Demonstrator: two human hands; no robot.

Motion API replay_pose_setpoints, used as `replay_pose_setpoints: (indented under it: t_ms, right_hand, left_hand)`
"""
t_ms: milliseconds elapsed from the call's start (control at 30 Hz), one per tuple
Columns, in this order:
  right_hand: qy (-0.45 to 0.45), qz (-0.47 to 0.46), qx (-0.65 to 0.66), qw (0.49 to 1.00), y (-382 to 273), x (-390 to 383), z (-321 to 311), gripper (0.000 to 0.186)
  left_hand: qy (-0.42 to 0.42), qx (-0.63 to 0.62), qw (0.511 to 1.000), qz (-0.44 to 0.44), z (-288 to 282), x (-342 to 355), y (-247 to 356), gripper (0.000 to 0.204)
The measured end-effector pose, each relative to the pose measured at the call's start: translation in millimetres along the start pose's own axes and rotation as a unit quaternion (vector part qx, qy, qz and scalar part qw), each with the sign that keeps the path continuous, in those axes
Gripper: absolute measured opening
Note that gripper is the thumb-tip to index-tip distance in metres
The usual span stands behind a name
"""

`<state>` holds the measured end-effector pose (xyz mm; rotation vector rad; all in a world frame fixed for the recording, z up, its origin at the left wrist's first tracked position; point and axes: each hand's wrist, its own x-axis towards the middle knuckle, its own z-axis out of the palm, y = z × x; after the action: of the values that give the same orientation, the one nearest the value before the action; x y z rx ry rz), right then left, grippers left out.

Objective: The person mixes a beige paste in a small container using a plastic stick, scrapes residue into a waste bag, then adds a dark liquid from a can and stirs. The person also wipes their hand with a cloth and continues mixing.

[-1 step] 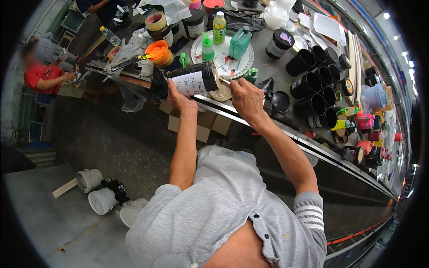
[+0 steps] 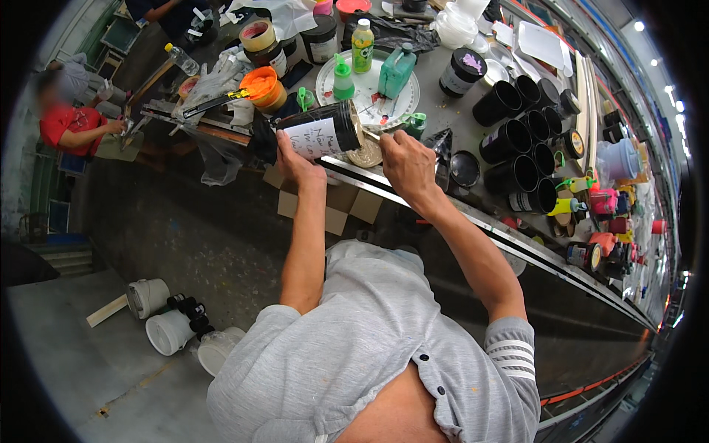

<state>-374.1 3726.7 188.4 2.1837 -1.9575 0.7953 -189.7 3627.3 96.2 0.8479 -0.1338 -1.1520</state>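
My left hand (image 2: pixel 300 162) is wrapped round the lower side of a black plastic jar (image 2: pixel 342 122) with a white handwritten label. The jar is tipped over, its mouth toward the right, and beige-gold paste coats its rim. My right hand (image 2: pixel 408 160) is closed on a thin, light stick-like tool (image 2: pixel 371 131), whose far end lies at the jar's mouth. Just below that mouth, at the bench edge, is a round lid or dish (image 2: pixel 366 154) covered with the same paste. My fingers hide most of the tool.
Behind the jar stands a round white tray (image 2: pixel 406 100) with green bottles. Several black cups (image 2: pixel 509 140) crowd the right side of the bench. An orange paint tub (image 2: pixel 264 88) sits to the left. A person in red (image 2: pixel 70 125) works at far left. White buckets (image 2: pixel 170 332) stand on the floor.
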Motion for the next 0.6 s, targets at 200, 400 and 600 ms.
replay_pose_setpoints:
  t_ms: [200, 400, 600]
  right_hand:
    - [-0.001, -0.007, 0.003, 1.0, 0.0, -8.0, -2.4, 0.002]
    - [0.005, -0.018, 0.011, 1.0, -5.4, -14.4, -9.9, 0.004]
    - [0.004, -0.006, 0.005, 1.0, 1.6, -22.3, -4.0, 0.004]
  left_hand:
    - [0.021, 0.003, 1.0, 0.01, 4.4, -4.5, -1.1, 0.044]
    - [0.018, 0.008, 0.999, 0.029, 5.6, -5.4, -0.6, 0.043]
    - [0.028, 0.021, 0.999, 0.037, 9.0, -7.5, 3.0, 0.042]
